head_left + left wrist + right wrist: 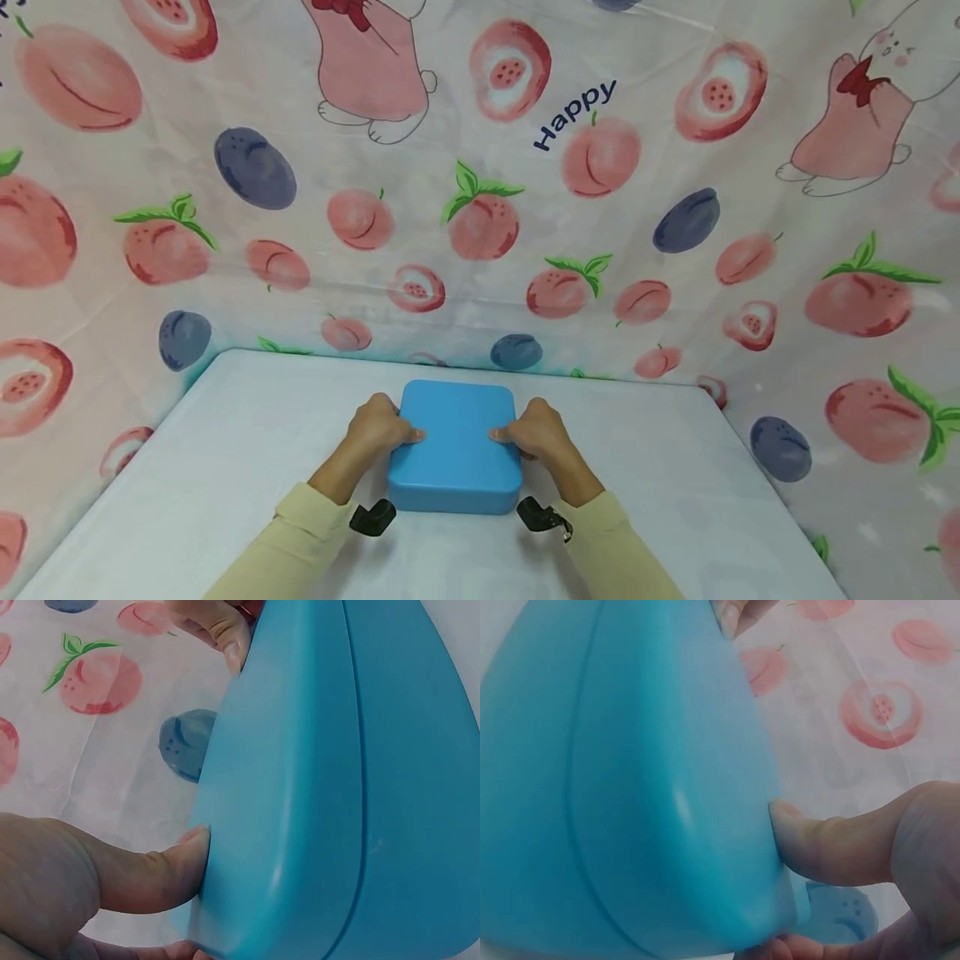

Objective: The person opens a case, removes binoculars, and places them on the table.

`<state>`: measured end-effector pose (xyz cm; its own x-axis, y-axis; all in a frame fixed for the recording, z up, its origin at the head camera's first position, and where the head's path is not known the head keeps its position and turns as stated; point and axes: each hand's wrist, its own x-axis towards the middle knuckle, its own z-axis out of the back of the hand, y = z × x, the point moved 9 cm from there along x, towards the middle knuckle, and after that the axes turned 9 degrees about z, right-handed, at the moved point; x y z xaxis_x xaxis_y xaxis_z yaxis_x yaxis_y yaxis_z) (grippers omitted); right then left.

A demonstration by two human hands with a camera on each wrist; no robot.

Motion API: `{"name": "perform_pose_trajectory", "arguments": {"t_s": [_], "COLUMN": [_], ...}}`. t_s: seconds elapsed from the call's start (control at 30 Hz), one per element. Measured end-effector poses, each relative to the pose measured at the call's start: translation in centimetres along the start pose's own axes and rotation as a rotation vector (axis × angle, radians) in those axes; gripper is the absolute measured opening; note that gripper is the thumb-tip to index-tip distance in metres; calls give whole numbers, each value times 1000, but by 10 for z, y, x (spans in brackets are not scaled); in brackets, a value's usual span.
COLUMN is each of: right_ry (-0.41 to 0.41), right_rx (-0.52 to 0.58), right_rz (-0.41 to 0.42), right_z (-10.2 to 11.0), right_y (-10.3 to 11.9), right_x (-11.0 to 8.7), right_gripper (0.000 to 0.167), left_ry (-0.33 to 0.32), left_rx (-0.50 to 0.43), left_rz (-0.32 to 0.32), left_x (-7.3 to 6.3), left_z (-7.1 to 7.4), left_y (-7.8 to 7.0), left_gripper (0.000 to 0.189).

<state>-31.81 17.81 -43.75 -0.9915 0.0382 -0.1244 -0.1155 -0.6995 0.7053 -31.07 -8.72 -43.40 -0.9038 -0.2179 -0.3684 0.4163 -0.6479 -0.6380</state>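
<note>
A blue lidded box [456, 446] with rounded corners sits on the white table, between both hands. My left hand [380, 425] grips its left side, the thumb lying on the top face and the other fingers down along the side. From the opposite side my right hand [537, 429] holds the box the same way, thumb on top. In the left wrist view a thin seam runs along the wall of the box [300, 787], below its top. The right wrist view shows the right thumb [810, 836] pressed on the top near the edge; the fingertips below are partly hidden.
The white table [255, 450] reaches back to a hanging cloth [450, 333] printed with peaches, plums and rabbits, which also runs down both sides. A black wrist camera [372, 517] sits by the left sleeve, and another black camera [538, 514] by the right.
</note>
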Motion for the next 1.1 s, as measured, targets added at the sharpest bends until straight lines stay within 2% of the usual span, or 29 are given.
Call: {"name": "perform_pose_trajectory", "arguments": {"t_s": [0.17,0.33,0.67,0.9,0.97,1.1], "right_ry": [29,40,55,73,72,53], "right_rx": [7,38,141,141,132,142], "right_rz": [-42,-76,-87,-73,-62,-53], "right_z": [-2,-3,-7,-13,-13,-11], "right_y": [-5,-10,-12,-13,-12,-10], "right_x": [2,4,6,4,3,4], "right_gripper": [62,66,53,70,65,42], "left_ry": [-1,27,43,53,54,71], "left_rx": [6,-50,-109,-174,-181,-180], "left_rz": [2,4,-44,-48,-43,-37], "left_x": [2,3,3,4,5,8], "left_z": [-1,-4,-4,-6,-6,-6], "left_y": [-1,1,0,4,5,5], "left_gripper": [54,53,40,39,39,42]}}
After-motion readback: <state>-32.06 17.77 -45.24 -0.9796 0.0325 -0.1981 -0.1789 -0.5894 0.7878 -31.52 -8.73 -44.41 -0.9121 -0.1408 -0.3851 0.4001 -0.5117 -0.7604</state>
